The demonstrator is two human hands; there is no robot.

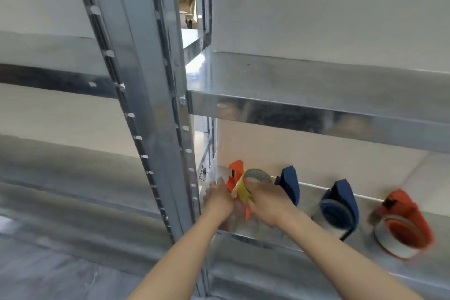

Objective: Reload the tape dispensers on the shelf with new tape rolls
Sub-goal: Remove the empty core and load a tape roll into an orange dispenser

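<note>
On the lower metal shelf point(304, 238), four tape dispensers stand in a row along the back wall. At the far left end, both hands meet at an orange dispenser point(235, 179), which sits close to the shelf's left upright post point(155, 105). The left hand point(217, 198) is on the post side of this dispenser, fingers curled toward it; whether it actually grips the dispenser cannot be told, since the picture is blurred there. The right hand point(267, 202) is closed around a yellowish tape roll point(253, 184), holding it tilted against the top of the orange dispenser, with the roll's open ring facing up and left.

Just to the right of the right hand stands a dark blue dispenser point(289, 185), nearly touching the hand. Further right is a second blue dispenser point(339, 207) with a roll in it, then, near the right edge of the view, a second orange dispenser point(404, 224) with a white-edged roll. These last two stand apart from each other with bare shelf between them.

Room at the left end is tight: the post closes it on one side and the first blue dispenser on the other. Above, the front lip of the upper shelf point(316, 117) overhangs the row. Both forearms reach in over the lower shelf's front edge.
</note>
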